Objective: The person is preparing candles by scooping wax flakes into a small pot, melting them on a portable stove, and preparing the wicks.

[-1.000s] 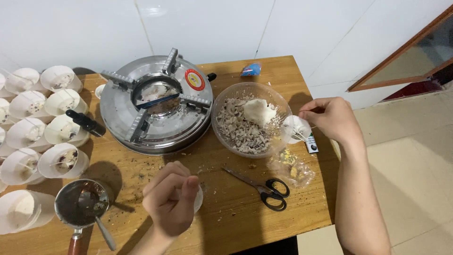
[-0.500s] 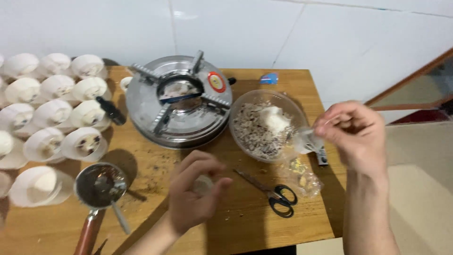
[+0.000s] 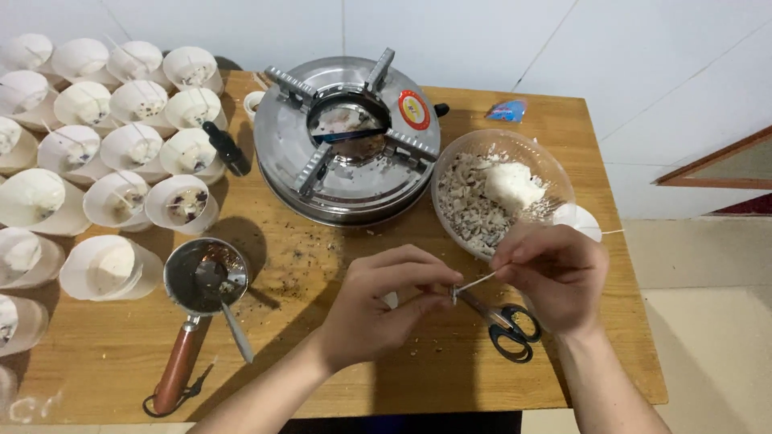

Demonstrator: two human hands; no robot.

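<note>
White tiled walls back a wooden table (image 3: 104,378). At frame centre, the left hand (image 3: 386,301) and right hand (image 3: 551,273), now brought together, pinch a thin wick (image 3: 474,283) between closed fingertips. Right of centre, a clear bowl (image 3: 555,170) holds wax flakes; white cups (image 3: 112,269) at left hold wax; a small ladle pot (image 3: 201,277) sits lower left.

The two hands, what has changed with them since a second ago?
The right hand has come in from beside the clear bowl to the middle of the table, and the left hand has opened from a fist. Both now pinch a thin white wick between them, above the scissors. The metal cooker, ladle and white cups lie as before.
</note>
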